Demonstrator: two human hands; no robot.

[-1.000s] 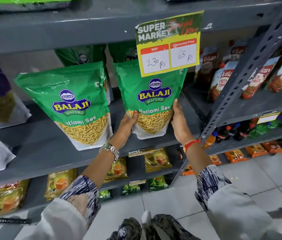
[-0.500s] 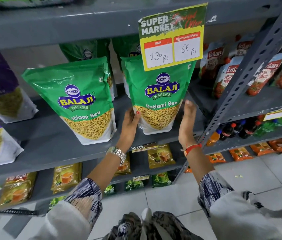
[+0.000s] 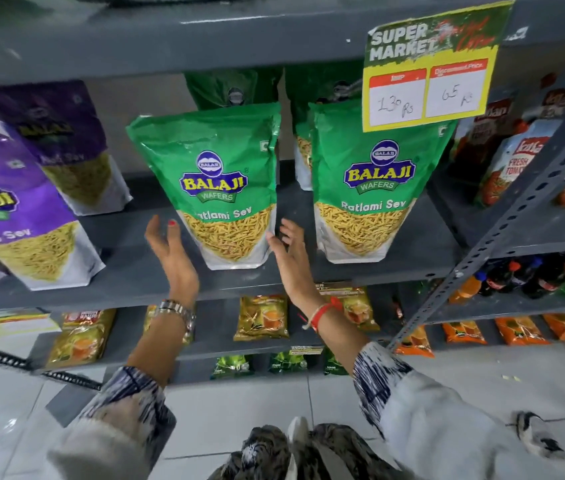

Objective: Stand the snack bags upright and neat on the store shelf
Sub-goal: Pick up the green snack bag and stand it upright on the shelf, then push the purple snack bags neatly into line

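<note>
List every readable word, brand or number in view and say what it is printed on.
"BALAJI WAFERS", "Ratlami Sev": right green bag.
"BALAJI WAFERS", "atlami Sev", first letter hidden: left green bag.
"SUPER MARKET", "130 Rs", "65 Rs": price sign; its red headers are blurred.
"Sev": purple bags, rest blurred.
"FRESH": red pouch, brand blurred.
Lower-shelf packets: unreadable.

Four green snack bags (image 3: 218,174), two purple bags (image 3: 21,216), one price sign (image 3: 430,74).
</note>
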